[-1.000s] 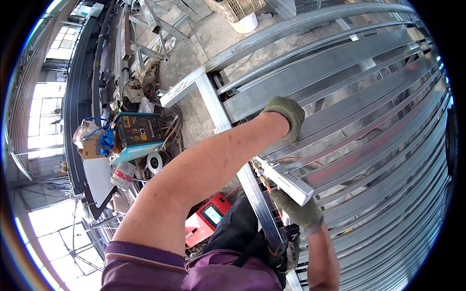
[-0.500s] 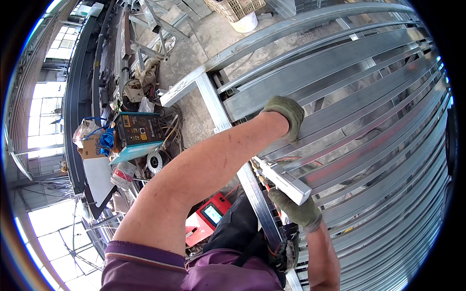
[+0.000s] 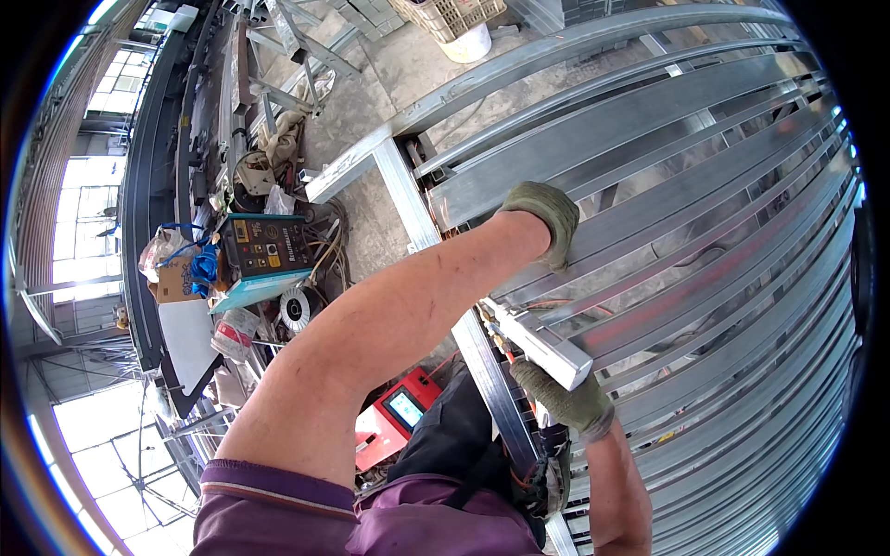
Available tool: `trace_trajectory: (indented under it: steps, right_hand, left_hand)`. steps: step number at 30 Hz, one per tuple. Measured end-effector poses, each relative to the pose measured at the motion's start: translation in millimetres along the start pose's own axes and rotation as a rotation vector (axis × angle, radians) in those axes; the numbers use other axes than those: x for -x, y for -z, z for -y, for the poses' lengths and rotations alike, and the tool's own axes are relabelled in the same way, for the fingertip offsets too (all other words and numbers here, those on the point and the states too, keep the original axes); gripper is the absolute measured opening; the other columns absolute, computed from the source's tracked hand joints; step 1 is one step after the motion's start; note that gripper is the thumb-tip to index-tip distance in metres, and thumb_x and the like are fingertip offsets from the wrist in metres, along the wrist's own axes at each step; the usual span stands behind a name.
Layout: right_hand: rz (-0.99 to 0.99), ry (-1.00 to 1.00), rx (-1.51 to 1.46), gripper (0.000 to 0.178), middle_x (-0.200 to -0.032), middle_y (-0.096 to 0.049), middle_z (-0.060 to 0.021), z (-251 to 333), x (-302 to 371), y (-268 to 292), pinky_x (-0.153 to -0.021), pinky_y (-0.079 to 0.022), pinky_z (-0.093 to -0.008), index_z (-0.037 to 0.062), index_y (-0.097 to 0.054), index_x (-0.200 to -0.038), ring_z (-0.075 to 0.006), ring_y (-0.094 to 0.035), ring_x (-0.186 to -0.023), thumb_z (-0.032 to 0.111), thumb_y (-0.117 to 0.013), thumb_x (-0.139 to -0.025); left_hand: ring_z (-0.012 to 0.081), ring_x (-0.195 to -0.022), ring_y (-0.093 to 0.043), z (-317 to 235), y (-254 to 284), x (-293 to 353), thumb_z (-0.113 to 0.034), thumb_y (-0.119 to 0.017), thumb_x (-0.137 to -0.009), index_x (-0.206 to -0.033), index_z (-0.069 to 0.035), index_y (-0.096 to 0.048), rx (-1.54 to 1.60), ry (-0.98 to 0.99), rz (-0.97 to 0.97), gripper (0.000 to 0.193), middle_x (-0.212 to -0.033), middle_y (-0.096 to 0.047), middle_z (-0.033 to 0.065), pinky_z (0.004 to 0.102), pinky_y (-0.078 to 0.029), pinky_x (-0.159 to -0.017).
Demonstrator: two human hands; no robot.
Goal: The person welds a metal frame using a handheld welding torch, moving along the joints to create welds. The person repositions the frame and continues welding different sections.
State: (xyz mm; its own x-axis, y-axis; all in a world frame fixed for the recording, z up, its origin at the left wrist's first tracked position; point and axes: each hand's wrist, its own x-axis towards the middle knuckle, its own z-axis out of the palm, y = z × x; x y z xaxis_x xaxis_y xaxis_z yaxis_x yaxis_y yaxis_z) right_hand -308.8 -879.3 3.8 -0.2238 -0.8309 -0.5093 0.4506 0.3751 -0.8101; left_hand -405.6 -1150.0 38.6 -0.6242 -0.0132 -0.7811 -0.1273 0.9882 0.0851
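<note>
My left hand (image 3: 542,222), in a green knit glove, is on a wide grey steel slat (image 3: 640,139) of a metal frame; it appears closed over the slat's lower edge, its fingertips partly hidden. Below it, my right hand (image 3: 567,400), gloved alike, is closed around a handheld welding gun (image 3: 549,352). The gun has a boxy silver-white body. Its narrow brass-coloured tip points up and left, near the frame's end bar (image 3: 408,195). My left forearm crosses over that bar and hides part of it.
Many parallel steel slats (image 3: 742,371) fill the right side. A red machine with a lit screen (image 3: 405,408) stands beside my legs. Left of the frame are a teal-and-black welding machine (image 3: 269,248), a wire spool (image 3: 297,309) and tangled cables (image 3: 329,246). A crate (image 3: 454,17) sits at the far side.
Both my hands have shifted very slightly left, the welding gun along with the right one. The left end of the wide slat looks lighter now.
</note>
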Motion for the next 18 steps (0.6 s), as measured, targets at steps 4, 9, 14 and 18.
trace_trajectory:
  steps: [4, 9, 14, 18]
  right_hand:
    - [-0.022, 0.003, -0.020, 0.046, -0.104, -0.083, -0.0040, 0.7, 1.3, -2.7, -0.074, -0.060, -0.0304, 0.0016, -0.079, -0.138, -0.0082, -0.073, -0.086, 0.029, -0.090, -0.103]
    - [-0.013, 0.000, -0.058, 0.046, -0.105, -0.083, -0.0043, -0.9, 2.7, -2.3, -0.074, -0.060, -0.0299, 0.0021, -0.078, -0.139, -0.0079, -0.073, -0.087, 0.029, -0.090, -0.103]
    - [-0.008, 0.050, -0.013, 0.046, -0.109, -0.083, -0.0050, -0.5, 3.6, -1.2, -0.077, -0.061, -0.0304, 0.0009, -0.076, -0.142, -0.0089, -0.073, -0.091, 0.025, -0.088, -0.104]
    - [0.012, 0.042, -0.039, 0.047, -0.114, -0.082, -0.0062, -1.3, 6.0, -0.7, -0.080, -0.062, -0.0308, 0.0002, -0.074, -0.144, -0.0100, -0.074, -0.096, 0.021, -0.087, -0.104]
  left_hand:
    - [0.0375, -0.114, -0.081, 0.6, -1.5, -1.4, -0.057, -0.088, -0.088, -0.126, -0.014, -0.087, -0.009, 0.005, -0.011, 0.058, -0.123, -0.085, 0.0124, 0.0507, -0.065, -0.095]
    - [0.0376, -0.114, -0.081, 0.6, -1.7, -0.8, -0.057, -0.088, -0.088, -0.126, -0.014, -0.087, 0.011, 0.013, -0.004, 0.057, -0.122, -0.085, 0.0128, 0.0505, -0.065, -0.096]
    - [0.0374, -0.114, -0.081, 1.0, -2.3, -1.6, -0.058, -0.088, -0.088, -0.126, -0.015, -0.087, 0.008, 0.017, -0.003, 0.057, -0.122, -0.085, 0.0129, 0.0504, -0.065, -0.096]
    - [0.0376, -0.114, -0.081, 0.6, -3.0, -2.4, -0.058, -0.087, -0.089, -0.126, -0.014, -0.087, 0.010, 0.018, -0.003, 0.057, -0.123, -0.085, 0.0131, 0.0507, -0.065, -0.096]
